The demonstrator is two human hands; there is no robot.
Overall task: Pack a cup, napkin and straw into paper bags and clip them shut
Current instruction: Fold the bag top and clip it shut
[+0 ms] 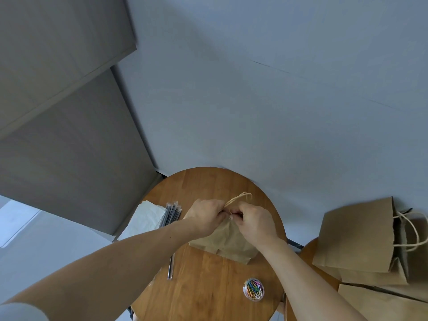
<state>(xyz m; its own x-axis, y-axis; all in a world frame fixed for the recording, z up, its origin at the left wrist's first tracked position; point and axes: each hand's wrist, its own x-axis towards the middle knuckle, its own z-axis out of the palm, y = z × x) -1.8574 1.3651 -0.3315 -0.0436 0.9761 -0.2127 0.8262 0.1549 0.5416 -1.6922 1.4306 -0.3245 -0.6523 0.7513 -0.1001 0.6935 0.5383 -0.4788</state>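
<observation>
Now clipping shut: pinching the gathered top of the paper bag (222, 239), resting on the counter (203, 286), with left hand (205, 216) and right hand (253, 220), fingers (219, 210) curling tight on the paper around a clip (230, 217). Probably needing next a firm push, seating the clip fully before letting go and setting the bag aside; contents hidden.
</observation>
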